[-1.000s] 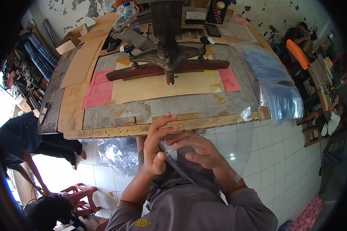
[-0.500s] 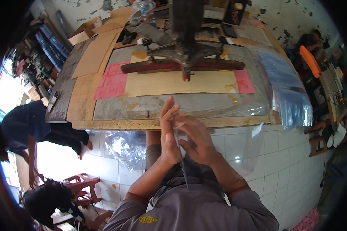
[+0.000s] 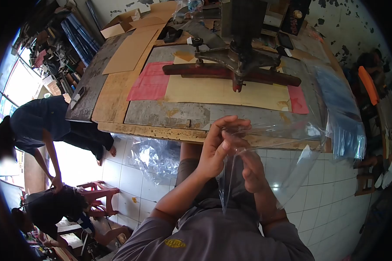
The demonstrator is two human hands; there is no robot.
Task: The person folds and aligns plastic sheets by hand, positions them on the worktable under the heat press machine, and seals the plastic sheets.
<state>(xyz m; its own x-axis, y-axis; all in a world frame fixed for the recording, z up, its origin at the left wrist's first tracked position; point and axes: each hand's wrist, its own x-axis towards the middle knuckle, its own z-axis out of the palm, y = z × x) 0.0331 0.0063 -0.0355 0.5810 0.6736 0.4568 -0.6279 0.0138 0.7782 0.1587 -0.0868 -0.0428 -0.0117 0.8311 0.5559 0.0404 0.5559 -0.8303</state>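
Observation:
A clear plastic sheet [image 3: 298,176] hangs in front of the table edge, folded around my hands. My left hand [image 3: 217,148] has its fingers bent over the sheet's edge, with thumb and fingers closed on the plastic. Behind the transparent film, my right hand [image 3: 250,167] is partly covered; its fingers point up toward the left fingertips, and its grip is hard to make out. Beyond them stands a press with a dark red bar [image 3: 231,73], over a yellow sheet [image 3: 191,92] with pink pieces [image 3: 150,82] at its ends.
Stacked clear bluish plastic sheets [image 3: 342,108] overhang the table's right side. Cardboard [image 3: 130,52] lies at the left, near a box [image 3: 119,24]. Crumpled plastic [image 3: 154,156] is under the table edge. One person [image 3: 41,122] bends at the left, another [image 3: 59,204] sits below.
The view has shifted, so the table appears further right. My left fingers have bent from nearly straight to curled over the plastic. The sheet now spreads out to the right of my hands.

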